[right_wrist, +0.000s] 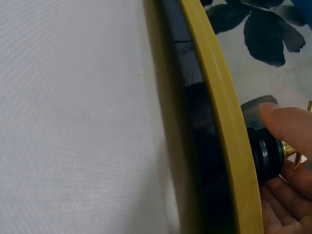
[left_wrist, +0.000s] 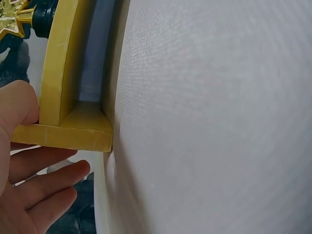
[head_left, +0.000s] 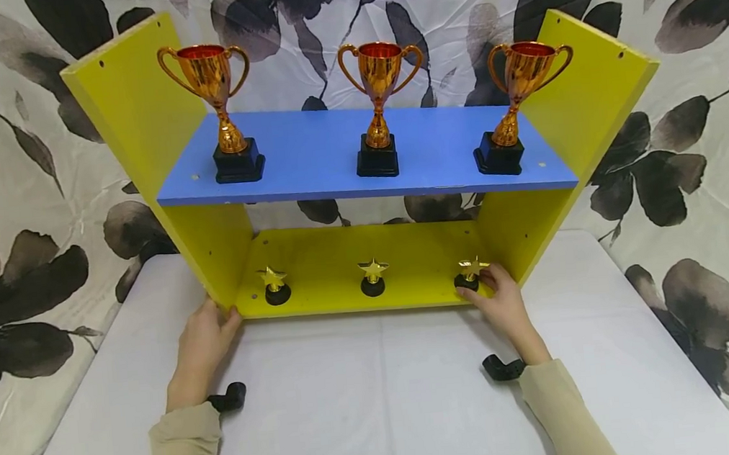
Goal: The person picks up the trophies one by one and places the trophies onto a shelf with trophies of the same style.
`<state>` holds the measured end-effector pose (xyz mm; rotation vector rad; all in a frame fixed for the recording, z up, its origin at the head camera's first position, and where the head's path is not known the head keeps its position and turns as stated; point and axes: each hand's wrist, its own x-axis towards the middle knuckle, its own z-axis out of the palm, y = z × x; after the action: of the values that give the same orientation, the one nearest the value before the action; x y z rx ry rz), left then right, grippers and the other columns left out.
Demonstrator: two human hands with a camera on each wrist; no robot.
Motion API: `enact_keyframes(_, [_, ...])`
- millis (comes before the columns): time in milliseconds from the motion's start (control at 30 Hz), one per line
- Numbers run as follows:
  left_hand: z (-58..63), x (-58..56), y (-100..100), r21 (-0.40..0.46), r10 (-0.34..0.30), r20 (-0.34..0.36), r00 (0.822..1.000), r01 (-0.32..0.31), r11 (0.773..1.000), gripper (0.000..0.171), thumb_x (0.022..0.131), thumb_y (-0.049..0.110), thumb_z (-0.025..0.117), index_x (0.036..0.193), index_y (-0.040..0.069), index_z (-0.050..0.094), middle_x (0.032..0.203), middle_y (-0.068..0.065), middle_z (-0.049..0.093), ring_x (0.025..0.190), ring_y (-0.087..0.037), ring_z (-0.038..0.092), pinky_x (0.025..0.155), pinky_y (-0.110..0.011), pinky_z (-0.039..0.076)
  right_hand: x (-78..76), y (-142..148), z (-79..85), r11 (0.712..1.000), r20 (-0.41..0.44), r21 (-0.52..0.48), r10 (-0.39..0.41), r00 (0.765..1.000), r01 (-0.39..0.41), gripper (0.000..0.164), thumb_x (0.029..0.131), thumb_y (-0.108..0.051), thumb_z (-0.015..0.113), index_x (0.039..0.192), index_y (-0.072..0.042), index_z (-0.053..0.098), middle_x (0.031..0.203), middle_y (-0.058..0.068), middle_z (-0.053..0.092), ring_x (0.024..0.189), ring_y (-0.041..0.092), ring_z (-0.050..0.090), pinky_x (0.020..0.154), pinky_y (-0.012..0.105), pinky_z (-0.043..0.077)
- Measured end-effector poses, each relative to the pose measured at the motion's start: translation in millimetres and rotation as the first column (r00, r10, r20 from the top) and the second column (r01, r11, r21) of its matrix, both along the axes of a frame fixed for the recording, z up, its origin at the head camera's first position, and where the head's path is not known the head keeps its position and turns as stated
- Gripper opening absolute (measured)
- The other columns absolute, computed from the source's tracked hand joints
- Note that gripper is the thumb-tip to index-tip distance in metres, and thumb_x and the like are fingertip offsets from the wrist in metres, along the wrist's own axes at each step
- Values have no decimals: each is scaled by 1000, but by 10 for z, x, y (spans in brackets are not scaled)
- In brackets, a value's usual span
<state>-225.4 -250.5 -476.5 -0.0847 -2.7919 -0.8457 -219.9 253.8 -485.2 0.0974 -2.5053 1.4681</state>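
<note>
At the lower left corner of the yellow and blue shelf, my left hand grips the side panel, thumb on its inner side and fingers along the outside. My right hand holds a small gold star trophy by its round black base, at the right end of the bottom board. Two matching star trophies stand on that board, the middle one and the left one. My right fingers partly cover the held trophy.
Three gold cup trophies with black bases, left, middle and right, stand on the blue upper board. A white cloth covers the table. Behind hangs a floral cloth.
</note>
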Motion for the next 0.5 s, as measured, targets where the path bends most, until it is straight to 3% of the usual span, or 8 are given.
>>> enact_keyframes(167, [29, -5, -13, -5, 5, -7, 1000, -5, 1000, 33, 96, 17, 56, 122, -2, 48, 99, -26, 60, 79, -36, 54, 66, -51, 44, -25, 9, 58, 1000, 40, 12, 28, 999, -28, 54, 87, -20, 77, 129, 2, 48, 133, 22, 52, 127, 40, 52, 108, 46, 40])
enact_keyframes(267, [79, -9, -12, -9, -16, 5, 1000, 16, 1000, 36, 97, 17, 56, 125, -3, 50, 109, -29, 61, 88, -42, 58, 74, -57, 47, 3, 23, 136, 998, 81, 0, 63, 995, -64, 59, 92, -20, 72, 136, 4, 41, 140, 26, 46, 135, 41, 44, 112, 47, 34])
enact_keyframes(400, [171, 7, -35, -41, -56, 85, 995, 59, 997, 43, 98, 20, 54, 133, -3, 48, 125, -32, 58, 109, -49, 58, 88, -64, 45, 107, 44, 290, 992, 126, 17, 120, 985, -124, 69, 97, -18, 64, 147, 10, 26, 150, 32, 31, 142, 46, 30, 114, 49, 28])
enact_keyframes(500, [258, 33, -95, -83, -94, 178, 979, 111, 990, 51, 98, 25, 54, 140, -2, 44, 132, -32, 54, 118, -51, 53, 94, -66, 42, 212, 64, 399, 988, 157, 48, 139, 978, -148, 72, 100, -18, 59, 149, 14, 17, 152, 37, 26, 141, 49, 27, 113, 52, 28])
